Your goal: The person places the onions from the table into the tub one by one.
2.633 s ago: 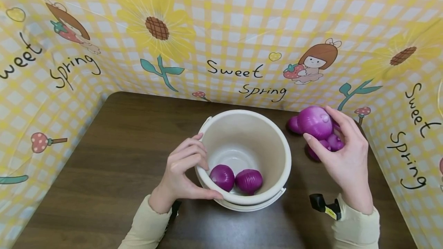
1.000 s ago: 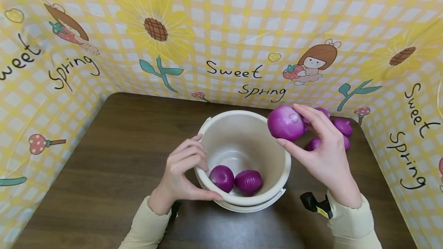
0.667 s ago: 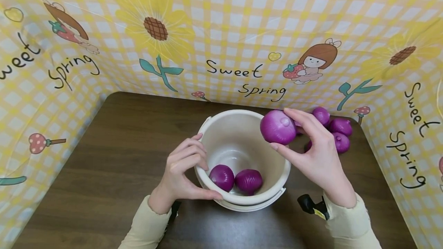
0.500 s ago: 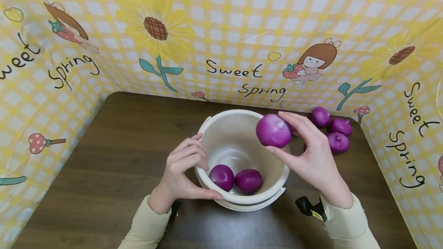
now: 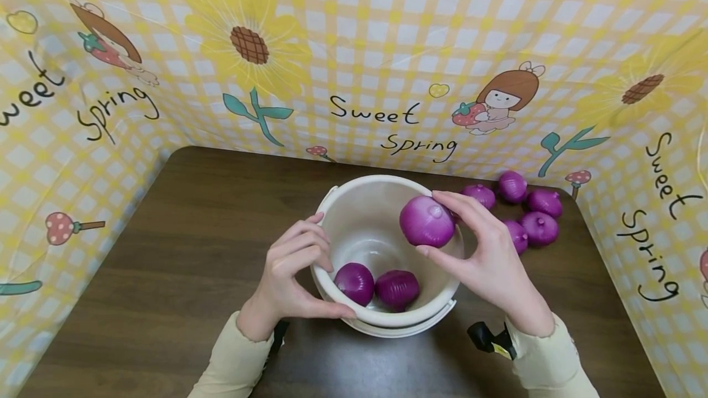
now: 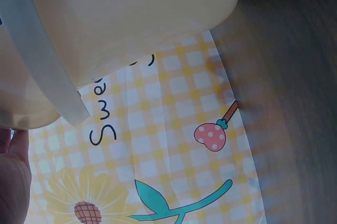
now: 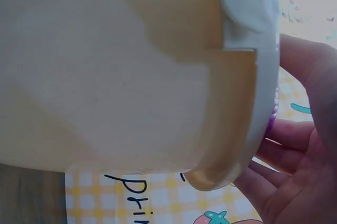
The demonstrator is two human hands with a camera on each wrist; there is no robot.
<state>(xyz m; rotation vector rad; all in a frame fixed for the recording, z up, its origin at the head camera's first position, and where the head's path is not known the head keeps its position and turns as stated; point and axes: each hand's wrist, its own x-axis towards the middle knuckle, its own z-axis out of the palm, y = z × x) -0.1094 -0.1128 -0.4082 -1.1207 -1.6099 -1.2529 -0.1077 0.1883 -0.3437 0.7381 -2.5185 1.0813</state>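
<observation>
My right hand (image 5: 487,250) holds a purple onion (image 5: 426,221) between thumb and fingers, over the right part of the bucket's mouth. The white bucket (image 5: 455,275) stands upright on the table, and two more purple onions, a round onion (image 5: 354,284) and a ridged onion (image 5: 397,289), lie at its bottom. On the left, my left hand (image 5: 295,269) grips the bucket's rim, thumb at the front and fingers over the edge. In the right wrist view the bucket wall (image 7: 131,77) hides most of the held onion; only a purple sliver (image 7: 273,112) shows.
Several purple onions (image 5: 539,228) sit in a cluster at the table's back right, partly behind my right hand. The dark wooden table (image 5: 166,275) is walled by yellow checked cloth (image 5: 365,35). A white handle (image 6: 45,50) hangs at the bucket's side.
My right hand has carried the onion from the cluster leftward, then lower over the bucket's mouth. More of the cluster is uncovered. My left hand and the bucket have stayed in place.
</observation>
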